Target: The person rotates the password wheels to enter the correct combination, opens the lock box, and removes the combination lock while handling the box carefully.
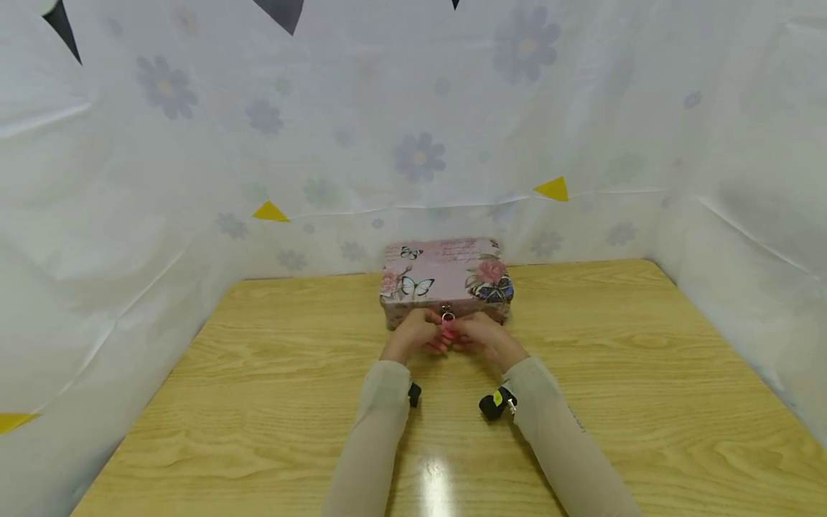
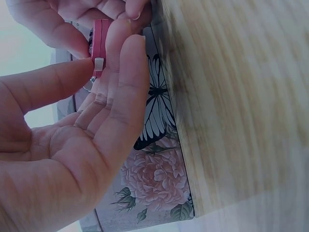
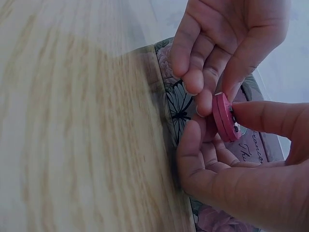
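Note:
A small pink combination padlock (image 1: 448, 329) hangs by its silver shackle at the front clasp (image 1: 446, 309) of a pink box with butterflies and roses (image 1: 442, 271). From the left, my left hand (image 1: 416, 334) pinches the padlock between thumb and fingers. My right hand (image 1: 483, 335) pinches it from the other side, its thumb by the dark dials on the padlock body (image 3: 225, 118) in the right wrist view. The left wrist view shows the padlock's edge (image 2: 99, 46) between both hands' fingertips. The box lid is down. Digits on the dials are too small to read.
The box stands at the back of a wood-grain table (image 1: 291, 402), close to a white flowered curtain (image 1: 362, 143). Similar white sheeting hangs at both sides. Yellow paper triangles (image 1: 553, 189) show on the back curtain. Black camera straps (image 1: 496, 404) are on my wrists.

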`<state>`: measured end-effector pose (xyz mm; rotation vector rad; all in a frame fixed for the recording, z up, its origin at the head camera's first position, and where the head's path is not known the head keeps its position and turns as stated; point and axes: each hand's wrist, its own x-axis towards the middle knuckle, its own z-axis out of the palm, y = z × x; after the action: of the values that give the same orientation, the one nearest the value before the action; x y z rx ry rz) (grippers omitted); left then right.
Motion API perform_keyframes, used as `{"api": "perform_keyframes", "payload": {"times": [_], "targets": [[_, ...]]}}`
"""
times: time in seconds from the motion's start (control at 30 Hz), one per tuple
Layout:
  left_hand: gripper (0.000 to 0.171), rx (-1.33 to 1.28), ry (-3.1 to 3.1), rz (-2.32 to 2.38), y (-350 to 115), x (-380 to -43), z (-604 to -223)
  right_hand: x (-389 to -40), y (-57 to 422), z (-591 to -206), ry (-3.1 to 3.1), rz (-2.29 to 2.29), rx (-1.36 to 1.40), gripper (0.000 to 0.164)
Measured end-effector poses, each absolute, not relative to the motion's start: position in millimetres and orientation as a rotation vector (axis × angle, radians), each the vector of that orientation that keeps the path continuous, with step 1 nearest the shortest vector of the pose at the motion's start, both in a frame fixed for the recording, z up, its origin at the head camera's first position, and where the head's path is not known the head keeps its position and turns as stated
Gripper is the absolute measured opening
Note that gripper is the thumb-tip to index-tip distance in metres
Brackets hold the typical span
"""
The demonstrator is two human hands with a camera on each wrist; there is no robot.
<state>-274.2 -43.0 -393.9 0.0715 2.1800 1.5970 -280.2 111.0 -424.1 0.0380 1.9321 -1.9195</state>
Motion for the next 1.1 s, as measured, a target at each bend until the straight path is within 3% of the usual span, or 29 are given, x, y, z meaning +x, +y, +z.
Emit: {"api": "perform_keyframes", "payload": {"times": [1.1], "targets": [[0.016,0.04,2.166,1.594,-42.8,-277.7,-396.3,-279.5,111.5,-423.7,1.91,-1.934,-0.017,0.028]]}}
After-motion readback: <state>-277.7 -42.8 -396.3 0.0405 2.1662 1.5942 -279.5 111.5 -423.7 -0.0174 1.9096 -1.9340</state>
